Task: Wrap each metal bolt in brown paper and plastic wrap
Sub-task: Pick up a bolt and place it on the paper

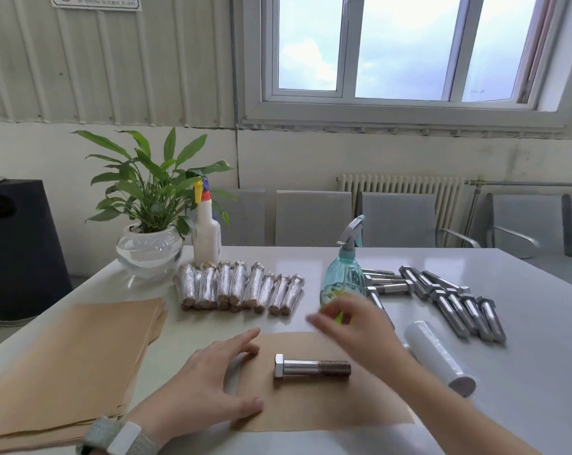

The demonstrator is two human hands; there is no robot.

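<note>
Our left hand (219,379) lay spread, fingers straight, palm down on the left edge of the brown paper sheet (327,412), gripping nothing, which we judged was to pin the sheet flat. Our right hand (350,323) was blurred above the sheet's far edge, beside the teal spray bottle (342,277); something yellow-green showed at the fingertips, but we could not tell whether it was gripped or whether it belonged to the bottle. One bare bolt (312,367) lay crosswise mid-sheet, head left, threads right, touched by neither hand; probably staged for rolling. Paper stack (68,362) sat to the left and the plastic wrap roll (438,356) to the right, both near the sheet. Wrapped bolts (238,287) stood in a row behind, unwrapped bolts (455,300) were piled far right, well apart from each other, which we read as done versus pending. All on the white table (524,389).
</note>
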